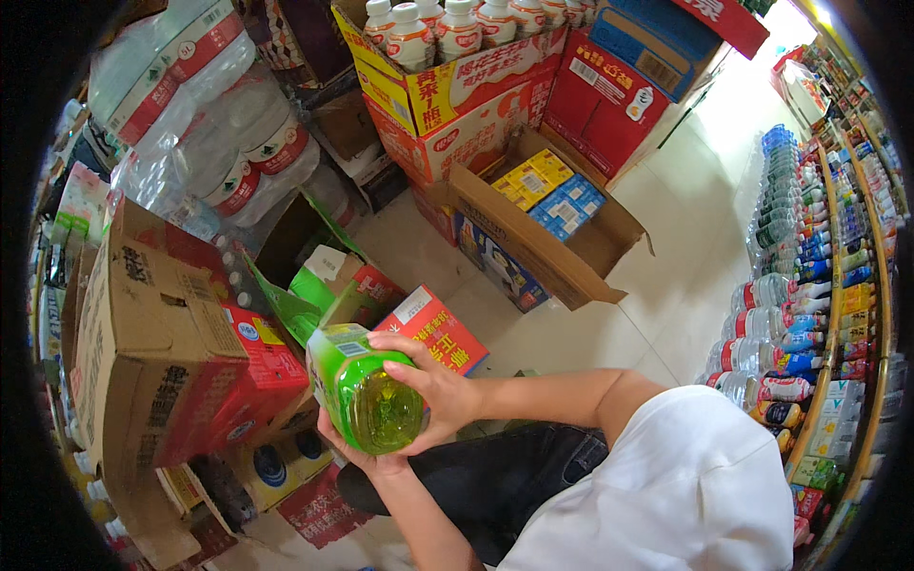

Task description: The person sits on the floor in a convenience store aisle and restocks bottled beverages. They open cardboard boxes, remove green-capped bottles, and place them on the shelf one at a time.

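Note:
A large clear plastic bottle point(378, 403) with a green label and yellow-green liquid is held tilted, its base towards me. My right hand point(450, 389) grips its right side, fingers spread over the label and base edge. My left hand point(371, 457) supports it from below and the left, partly hidden behind it. The bottle's top end is hidden. Just beyond it stands an open green carton point(275, 285) with a green-and-white item inside. A red printed box point(435, 328) lies next to that carton, partly behind the bottle and my right hand.
An open cardboard box point(528, 246) holds yellow and blue packs. Behind it, white bottles point(457, 32) fill a carton on stacked cartons. Large brown cartons point(157, 357) and shrink-wrapped water jugs point(214, 121) stand left. Shelves of drinks point(807, 307) line the right side. A dark-trousered leg is below.

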`<act>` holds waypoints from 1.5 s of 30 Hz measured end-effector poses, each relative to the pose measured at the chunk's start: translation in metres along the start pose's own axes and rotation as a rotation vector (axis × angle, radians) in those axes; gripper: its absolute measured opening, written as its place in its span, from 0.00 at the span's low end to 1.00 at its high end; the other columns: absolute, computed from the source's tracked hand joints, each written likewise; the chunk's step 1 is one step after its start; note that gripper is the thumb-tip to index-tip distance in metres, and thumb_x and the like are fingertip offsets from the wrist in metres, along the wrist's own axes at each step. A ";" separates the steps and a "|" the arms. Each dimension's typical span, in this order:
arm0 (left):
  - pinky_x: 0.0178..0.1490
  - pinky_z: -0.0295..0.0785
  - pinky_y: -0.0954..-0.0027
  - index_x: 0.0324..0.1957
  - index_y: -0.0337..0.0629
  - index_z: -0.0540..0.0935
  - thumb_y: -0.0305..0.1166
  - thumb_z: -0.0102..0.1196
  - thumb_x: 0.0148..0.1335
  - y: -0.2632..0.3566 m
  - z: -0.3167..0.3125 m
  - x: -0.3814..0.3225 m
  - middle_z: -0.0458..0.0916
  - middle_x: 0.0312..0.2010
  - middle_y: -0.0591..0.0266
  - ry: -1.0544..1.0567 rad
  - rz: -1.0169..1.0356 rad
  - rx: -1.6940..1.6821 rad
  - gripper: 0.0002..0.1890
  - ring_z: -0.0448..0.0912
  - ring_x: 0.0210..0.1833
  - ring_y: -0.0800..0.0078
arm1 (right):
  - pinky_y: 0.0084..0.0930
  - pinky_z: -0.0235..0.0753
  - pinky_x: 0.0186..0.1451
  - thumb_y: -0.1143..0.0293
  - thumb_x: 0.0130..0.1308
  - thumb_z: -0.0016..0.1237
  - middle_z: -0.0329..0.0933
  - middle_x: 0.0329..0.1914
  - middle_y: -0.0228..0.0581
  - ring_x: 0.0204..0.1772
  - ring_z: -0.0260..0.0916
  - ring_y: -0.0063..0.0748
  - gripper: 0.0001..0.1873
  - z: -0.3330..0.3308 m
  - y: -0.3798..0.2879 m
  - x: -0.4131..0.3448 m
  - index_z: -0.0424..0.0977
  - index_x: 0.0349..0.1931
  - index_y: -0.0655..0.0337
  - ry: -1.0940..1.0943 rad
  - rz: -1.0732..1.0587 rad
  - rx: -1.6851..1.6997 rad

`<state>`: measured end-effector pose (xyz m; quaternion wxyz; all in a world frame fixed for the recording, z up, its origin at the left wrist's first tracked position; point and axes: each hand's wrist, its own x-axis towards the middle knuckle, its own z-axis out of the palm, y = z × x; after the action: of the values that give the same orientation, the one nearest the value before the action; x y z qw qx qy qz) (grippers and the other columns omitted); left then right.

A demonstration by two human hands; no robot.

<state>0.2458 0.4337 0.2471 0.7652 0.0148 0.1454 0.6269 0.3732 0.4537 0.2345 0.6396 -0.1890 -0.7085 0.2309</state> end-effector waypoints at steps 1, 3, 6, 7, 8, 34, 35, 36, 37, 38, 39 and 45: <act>0.55 0.60 0.57 0.52 0.40 0.63 0.45 0.46 0.51 -0.002 -0.001 -0.012 0.65 0.51 0.53 0.005 0.034 0.042 0.28 0.65 0.52 0.60 | 0.44 0.51 0.58 0.57 0.37 0.59 0.47 0.56 0.54 0.59 0.47 0.52 0.49 -0.005 -0.011 -0.002 0.44 0.59 0.58 -0.044 -0.002 0.024; 0.55 0.60 0.57 0.52 0.39 0.63 0.45 0.47 0.49 -0.007 -0.002 -0.037 0.65 0.50 0.52 0.019 0.100 0.120 0.29 0.65 0.52 0.59 | 0.42 0.49 0.59 0.54 0.43 0.53 0.48 0.56 0.54 0.59 0.47 0.50 0.43 -0.019 -0.032 -0.008 0.48 0.57 0.60 -0.139 0.083 0.151; 0.54 0.62 0.57 0.54 0.38 0.60 0.45 0.48 0.48 -0.009 -0.004 -0.073 0.65 0.49 0.52 -0.051 0.165 0.254 0.32 0.66 0.51 0.59 | 0.33 0.47 0.61 0.56 0.55 0.41 0.51 0.55 0.51 0.59 0.49 0.43 0.30 -0.031 -0.065 -0.011 0.54 0.54 0.66 -0.235 0.316 0.315; 0.54 0.62 0.58 0.54 0.38 0.59 0.45 0.48 0.47 -0.011 -0.003 -0.086 0.65 0.49 0.52 0.001 0.196 0.326 0.33 0.66 0.51 0.60 | 0.31 0.47 0.61 0.58 0.56 0.40 0.51 0.54 0.50 0.59 0.49 0.42 0.29 -0.032 -0.073 -0.009 0.54 0.54 0.67 -0.274 0.401 0.324; 0.53 0.62 0.59 0.54 0.37 0.59 0.45 0.49 0.46 -0.012 -0.002 -0.097 0.65 0.49 0.52 0.054 0.227 0.397 0.34 0.66 0.51 0.60 | 0.30 0.47 0.61 0.60 0.56 0.40 0.51 0.54 0.49 0.59 0.49 0.40 0.28 -0.032 -0.081 -0.007 0.54 0.54 0.68 -0.314 0.486 0.331; 0.55 0.58 0.66 0.57 0.43 0.50 0.29 0.58 0.30 -0.039 -0.017 -0.217 0.61 0.49 0.57 0.117 0.811 0.632 0.46 0.62 0.53 0.65 | 0.27 0.36 0.64 0.56 0.61 0.35 0.38 0.64 0.46 0.66 0.34 0.36 0.35 0.016 -0.135 -0.003 0.36 0.61 0.62 -1.019 0.720 0.644; 0.55 0.57 0.65 0.57 0.43 0.49 0.30 0.59 0.29 -0.040 -0.021 -0.213 0.61 0.50 0.57 0.129 0.847 0.662 0.48 0.61 0.53 0.65 | 0.28 0.35 0.64 0.55 0.60 0.36 0.38 0.64 0.46 0.67 0.33 0.36 0.36 0.017 -0.129 0.002 0.36 0.61 0.62 -1.037 0.673 0.686; 0.55 0.57 0.65 0.57 0.43 0.49 0.30 0.59 0.29 -0.044 -0.019 -0.209 0.60 0.50 0.57 0.156 0.903 0.687 0.48 0.61 0.53 0.65 | 0.29 0.36 0.64 0.56 0.59 0.37 0.38 0.64 0.46 0.66 0.34 0.36 0.36 0.018 -0.122 0.005 0.36 0.61 0.62 -1.066 0.662 0.730; 0.56 0.57 0.65 0.58 0.43 0.48 0.31 0.60 0.29 -0.047 -0.015 -0.207 0.60 0.50 0.57 0.182 0.961 0.709 0.49 0.61 0.53 0.66 | 0.29 0.36 0.64 0.56 0.59 0.38 0.38 0.64 0.47 0.66 0.34 0.36 0.36 0.021 -0.117 0.007 0.36 0.61 0.62 -1.097 0.649 0.771; 0.56 0.57 0.64 0.58 0.43 0.48 0.31 0.60 0.29 -0.049 -0.014 -0.206 0.60 0.50 0.57 0.211 1.021 0.732 0.49 0.61 0.54 0.66 | 0.29 0.37 0.64 0.56 0.59 0.39 0.39 0.64 0.47 0.66 0.34 0.37 0.37 0.026 -0.112 0.009 0.37 0.61 0.62 -1.131 0.636 0.814; 0.57 0.56 0.63 0.58 0.43 0.46 0.32 0.61 0.29 -0.051 -0.017 -0.208 0.59 0.52 0.57 0.259 1.063 0.784 0.51 0.60 0.55 0.65 | 0.29 0.39 0.64 0.57 0.57 0.42 0.40 0.63 0.47 0.66 0.36 0.36 0.38 0.033 -0.109 0.009 0.37 0.61 0.62 -1.167 0.637 0.874; 0.59 0.52 0.62 0.59 0.43 0.43 0.31 0.62 0.29 -0.068 -0.007 -0.213 0.56 0.55 0.56 0.468 1.450 0.808 0.54 0.57 0.58 0.63 | 0.29 0.42 0.63 0.59 0.53 0.47 0.44 0.61 0.45 0.64 0.41 0.34 0.41 0.079 -0.089 0.001 0.38 0.61 0.62 -1.390 0.526 1.106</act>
<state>0.2728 0.2126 0.2700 0.0626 0.2455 0.4657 0.8479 0.2974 0.3746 0.2804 -0.0029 0.1694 -0.6561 0.7354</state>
